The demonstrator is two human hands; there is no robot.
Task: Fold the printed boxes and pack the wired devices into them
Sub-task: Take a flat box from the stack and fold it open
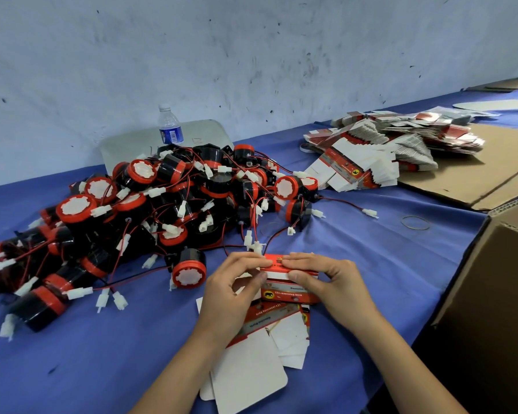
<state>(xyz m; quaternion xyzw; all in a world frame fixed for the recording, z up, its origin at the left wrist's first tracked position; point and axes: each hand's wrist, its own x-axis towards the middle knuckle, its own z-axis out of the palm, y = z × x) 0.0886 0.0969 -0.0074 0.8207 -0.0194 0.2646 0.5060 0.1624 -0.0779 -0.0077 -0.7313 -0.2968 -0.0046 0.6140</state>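
- Head view: the heap of wired devices (150,210) sprawls at ten o'clock; a trailing wire could snag in the lid.
- The printed box (287,282), centre, sits on loose flat boxes (251,372) at six o'clock and may slide.
- Left hand (234,291) and right hand (326,282) pinch its top flap; uneven pressure could crease it.

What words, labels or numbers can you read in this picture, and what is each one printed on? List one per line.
"12v reversing horn": on the box held in both hands.
Flat box beneath it: print upside down, too blurred to read.
Bottle label: too small to read.
Pile of flat boxes: print unreadable.
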